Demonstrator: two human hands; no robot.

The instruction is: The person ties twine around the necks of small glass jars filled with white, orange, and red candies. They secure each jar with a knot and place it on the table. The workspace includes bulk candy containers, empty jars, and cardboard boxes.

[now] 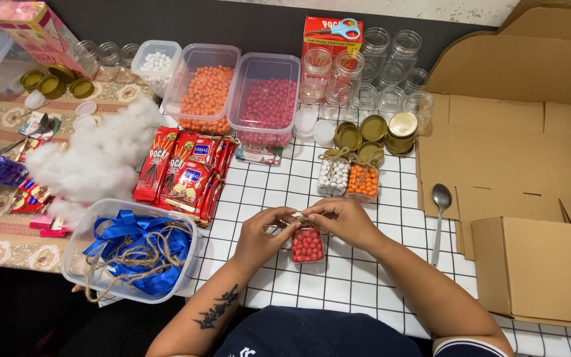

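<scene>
Starting at the left, we see a clear tub [77, 261] holding blue ribbon [137, 248] and loose twine [141, 259], and beside it a heap of white stuffing [97, 158]. Next come red snack packets [183, 173] lying flat, and behind them three open tubs: a small one of white balls [156, 64], one of orange balls [205, 92], one of red balls [267, 102].

At the middle of the gridded surface [338, 277] stands the small jar of red balls [308, 243]. Our left hand [262, 231] pinches the twine at its neck, fingers closed on the strand; our right hand [345, 219] does the same from the other side, so both grip the knot rather than the jar. We judge the jar light but hard and smooth, likely to slip or tip if pulled sideways; it is best held by its body, low down, while the twine, rough and limp, takes a fingertip pinch.

Just behind stand two finished jars, one of white balls [333, 175] and one of orange balls [363, 180]. Further back are gold lids [373, 129] and empty clear jars [391, 66]. To the right a spoon [440, 211] lies on flat cardboard [497, 145].
</scene>
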